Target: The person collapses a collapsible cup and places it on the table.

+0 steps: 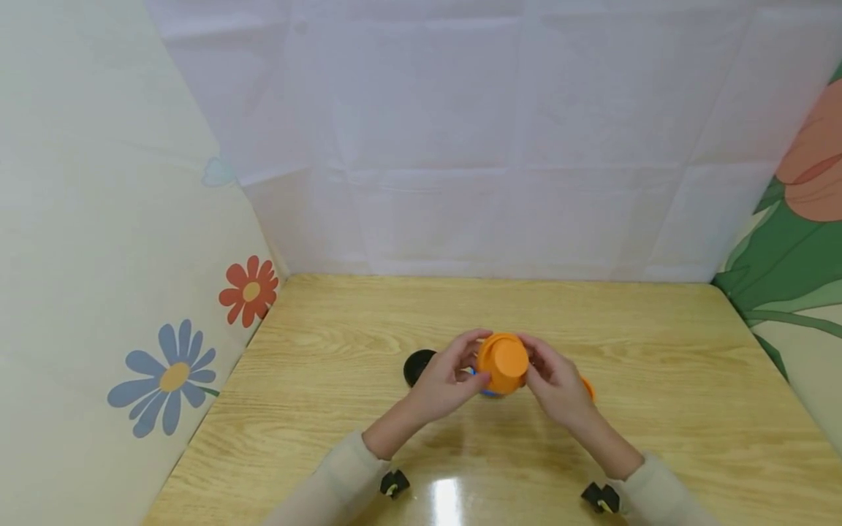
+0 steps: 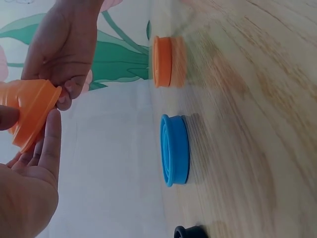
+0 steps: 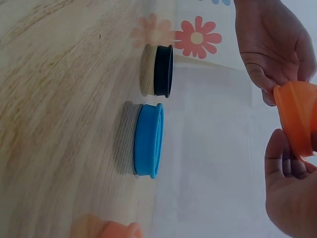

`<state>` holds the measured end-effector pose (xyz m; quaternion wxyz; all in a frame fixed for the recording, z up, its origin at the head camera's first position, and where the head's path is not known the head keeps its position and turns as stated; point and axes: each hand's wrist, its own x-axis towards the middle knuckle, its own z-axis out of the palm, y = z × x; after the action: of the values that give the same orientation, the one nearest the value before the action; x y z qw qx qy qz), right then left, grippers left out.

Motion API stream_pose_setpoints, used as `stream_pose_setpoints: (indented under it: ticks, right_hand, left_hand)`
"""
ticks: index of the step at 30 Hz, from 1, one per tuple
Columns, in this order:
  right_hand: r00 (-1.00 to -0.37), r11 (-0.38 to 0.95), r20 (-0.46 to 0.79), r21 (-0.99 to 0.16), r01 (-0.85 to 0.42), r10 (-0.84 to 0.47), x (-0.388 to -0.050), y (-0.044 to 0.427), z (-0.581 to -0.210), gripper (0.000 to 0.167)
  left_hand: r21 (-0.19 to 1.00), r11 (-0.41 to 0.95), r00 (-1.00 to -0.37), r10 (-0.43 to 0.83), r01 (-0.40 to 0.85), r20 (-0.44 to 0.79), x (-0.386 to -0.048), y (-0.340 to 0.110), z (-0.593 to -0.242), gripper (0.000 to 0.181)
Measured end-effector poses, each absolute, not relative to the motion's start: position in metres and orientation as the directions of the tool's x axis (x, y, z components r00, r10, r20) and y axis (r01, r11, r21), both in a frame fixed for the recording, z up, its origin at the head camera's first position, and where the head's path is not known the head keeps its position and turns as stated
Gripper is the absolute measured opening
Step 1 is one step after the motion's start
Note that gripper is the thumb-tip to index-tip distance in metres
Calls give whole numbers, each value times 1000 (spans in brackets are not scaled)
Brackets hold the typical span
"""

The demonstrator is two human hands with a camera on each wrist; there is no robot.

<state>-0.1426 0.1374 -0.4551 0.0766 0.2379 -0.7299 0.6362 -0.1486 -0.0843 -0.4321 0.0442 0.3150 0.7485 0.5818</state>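
Note:
An orange stepped, cup-like piece (image 1: 506,365), its smaller round end turned to the head camera, is held above the table between both hands. My left hand (image 1: 447,380) grips its left side, thumb on the near face and fingers around the rim. On the opposite side, my right hand (image 1: 555,380) pinches the rim with thumb and fingers. Below it a blue round ringed dish (image 2: 178,148) sits on the table, mostly hidden in the head view. A black round dish (image 1: 417,367) lies beyond the left hand, and another low orange round piece (image 2: 162,62) is by the right.
The wood-grain table (image 1: 316,438) reaches back to a white cloth backdrop (image 1: 427,146). Flower-patterned panels stand at left and right. Small black devices (image 1: 395,483) show near both wrists, close to the sleeves.

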Motion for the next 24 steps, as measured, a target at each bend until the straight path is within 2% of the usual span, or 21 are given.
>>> stream_pose_setpoints:
  ticks: [6,14,24]
  right_hand:
    - [-888,22,388,-914,-406,-247,-142,137,-454,39]
    - [-861,-146,324,-946,-289,-393,-143,139,-453,50]
    - [-886,-55,308,-949,-309,-346,-145,138,-454,49]
  left_hand:
    - [906,135,-830,471,401,298,-149,-81,-429,56]
    - [917,136,-873,386,375,299,-149,-78,-427,55]
    - [936,91,-865,422,339,272,-150,-79,-430,56]
